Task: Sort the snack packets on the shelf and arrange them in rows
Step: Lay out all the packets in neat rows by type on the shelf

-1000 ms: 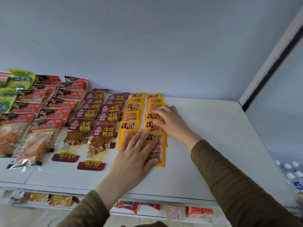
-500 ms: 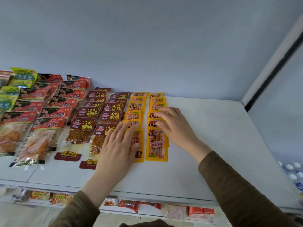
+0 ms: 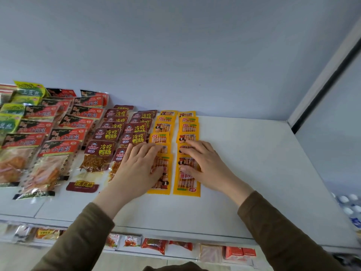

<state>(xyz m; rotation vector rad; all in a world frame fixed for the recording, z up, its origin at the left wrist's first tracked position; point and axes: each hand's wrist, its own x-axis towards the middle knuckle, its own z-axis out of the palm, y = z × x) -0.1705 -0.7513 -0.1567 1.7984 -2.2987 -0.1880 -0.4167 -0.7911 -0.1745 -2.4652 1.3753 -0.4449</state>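
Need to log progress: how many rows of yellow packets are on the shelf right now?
2. The left row runs from the back wall forward under the left hand; the right row lies beside it under the right hand. Packets overlap, so some may be hidden.

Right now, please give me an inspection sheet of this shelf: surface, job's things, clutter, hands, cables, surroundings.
Surface: white shelf, right part bare.
Job's things: yellow packets in two overlapping rows; dark red packets in two rows to their left; red packets further left; green packets at the far left edge.
Clutter: nothing seen.
Hands: left hand lies flat on the left yellow row; right hand lies on the right yellow row, fingers spread.
Cables: nothing seen.
Surroundings: pale blue back wall; lower shelf with more small packets.
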